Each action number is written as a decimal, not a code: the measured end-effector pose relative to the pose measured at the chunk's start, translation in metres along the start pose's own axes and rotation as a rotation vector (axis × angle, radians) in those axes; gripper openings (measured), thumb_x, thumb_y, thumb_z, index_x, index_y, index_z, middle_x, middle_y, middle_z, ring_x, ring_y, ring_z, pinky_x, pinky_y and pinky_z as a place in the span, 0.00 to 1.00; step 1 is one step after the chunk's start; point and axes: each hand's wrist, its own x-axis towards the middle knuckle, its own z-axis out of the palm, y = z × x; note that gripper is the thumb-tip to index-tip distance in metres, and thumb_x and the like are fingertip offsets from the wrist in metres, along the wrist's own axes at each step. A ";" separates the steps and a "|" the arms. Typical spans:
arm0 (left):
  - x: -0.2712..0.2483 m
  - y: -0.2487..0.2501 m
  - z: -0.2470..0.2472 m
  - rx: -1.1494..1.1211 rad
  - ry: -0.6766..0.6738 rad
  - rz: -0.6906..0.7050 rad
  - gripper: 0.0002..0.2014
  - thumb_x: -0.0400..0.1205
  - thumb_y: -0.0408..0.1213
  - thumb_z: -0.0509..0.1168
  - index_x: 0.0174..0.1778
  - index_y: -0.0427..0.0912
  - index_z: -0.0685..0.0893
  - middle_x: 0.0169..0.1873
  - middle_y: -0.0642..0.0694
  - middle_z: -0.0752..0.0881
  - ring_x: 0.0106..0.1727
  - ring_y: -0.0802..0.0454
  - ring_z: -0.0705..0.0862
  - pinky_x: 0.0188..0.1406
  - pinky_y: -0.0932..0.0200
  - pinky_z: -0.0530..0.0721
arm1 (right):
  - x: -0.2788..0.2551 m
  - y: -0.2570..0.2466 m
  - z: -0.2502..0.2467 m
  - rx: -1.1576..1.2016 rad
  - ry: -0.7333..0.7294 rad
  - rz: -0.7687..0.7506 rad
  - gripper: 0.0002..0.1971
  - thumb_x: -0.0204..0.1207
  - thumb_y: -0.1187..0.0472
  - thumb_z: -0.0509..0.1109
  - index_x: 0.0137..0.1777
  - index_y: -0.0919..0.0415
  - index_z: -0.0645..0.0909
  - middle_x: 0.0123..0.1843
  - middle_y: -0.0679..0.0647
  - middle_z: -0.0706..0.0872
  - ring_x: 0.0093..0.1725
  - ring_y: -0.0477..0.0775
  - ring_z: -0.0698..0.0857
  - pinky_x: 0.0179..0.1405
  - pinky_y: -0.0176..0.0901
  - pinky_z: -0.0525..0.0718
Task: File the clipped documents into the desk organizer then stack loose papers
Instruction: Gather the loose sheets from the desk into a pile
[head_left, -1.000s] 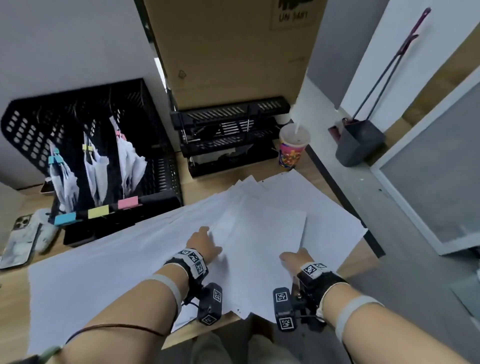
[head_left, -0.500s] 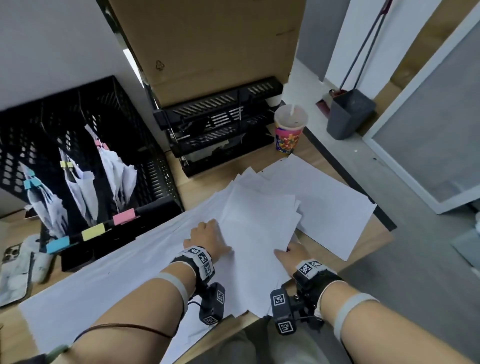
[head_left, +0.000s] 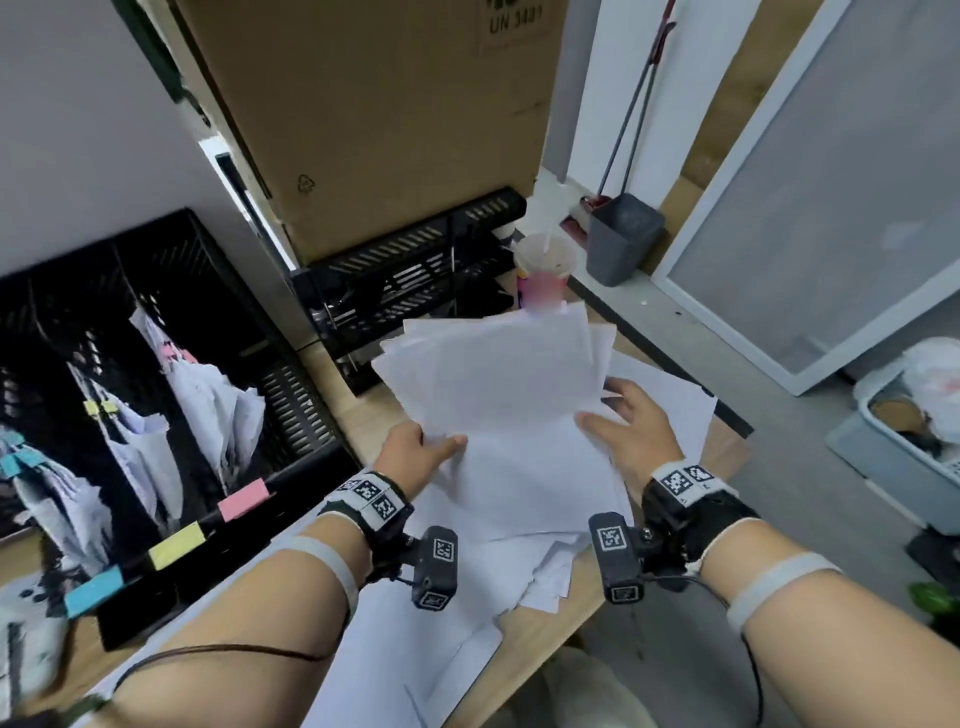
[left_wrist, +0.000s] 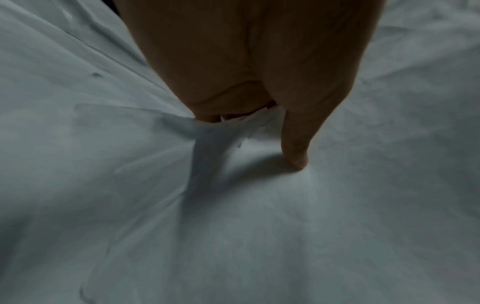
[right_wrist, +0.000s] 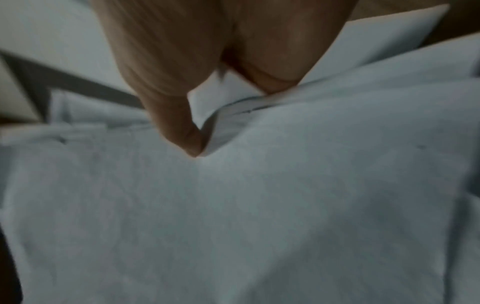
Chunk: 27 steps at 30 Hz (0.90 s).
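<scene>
Both hands gather the loose papers (head_left: 498, 395) into one sheaf above the desk (head_left: 561, 623).
Left hand (head_left: 415, 452) pinches the near-left edge, thumb on top; right hand (head_left: 631, 431) grips the right edge, thumb over, likely to square the fanned sheets; more sheets lie beneath; clipped documents (head_left: 208, 410) already stand in the organizer (head_left: 291, 374).

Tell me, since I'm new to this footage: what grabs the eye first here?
A fanned bundle of loose papers held up at centre, the left hand and right hand gripping its sides. To the left, the black desk organizer holds three clipped documents.
</scene>
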 end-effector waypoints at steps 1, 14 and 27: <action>-0.001 0.007 -0.005 -0.076 -0.007 0.012 0.12 0.78 0.40 0.76 0.34 0.42 0.82 0.28 0.50 0.83 0.29 0.54 0.81 0.31 0.60 0.84 | 0.001 -0.003 -0.001 0.094 0.047 0.041 0.21 0.70 0.60 0.80 0.62 0.54 0.81 0.54 0.55 0.91 0.51 0.55 0.91 0.54 0.50 0.89; -0.014 0.060 -0.019 -0.513 -0.018 0.252 0.15 0.72 0.33 0.81 0.53 0.38 0.88 0.50 0.40 0.93 0.51 0.47 0.92 0.54 0.48 0.89 | -0.018 -0.028 0.014 -0.004 0.189 0.015 0.18 0.72 0.65 0.73 0.60 0.70 0.78 0.49 0.60 0.84 0.48 0.52 0.84 0.44 0.37 0.76; -0.004 0.058 0.003 -0.378 0.034 0.281 0.08 0.82 0.32 0.71 0.56 0.46 0.86 0.49 0.48 0.91 0.50 0.52 0.89 0.55 0.52 0.87 | -0.027 -0.018 0.020 0.104 0.172 0.144 0.02 0.74 0.65 0.73 0.43 0.57 0.85 0.47 0.57 0.91 0.56 0.64 0.88 0.61 0.58 0.86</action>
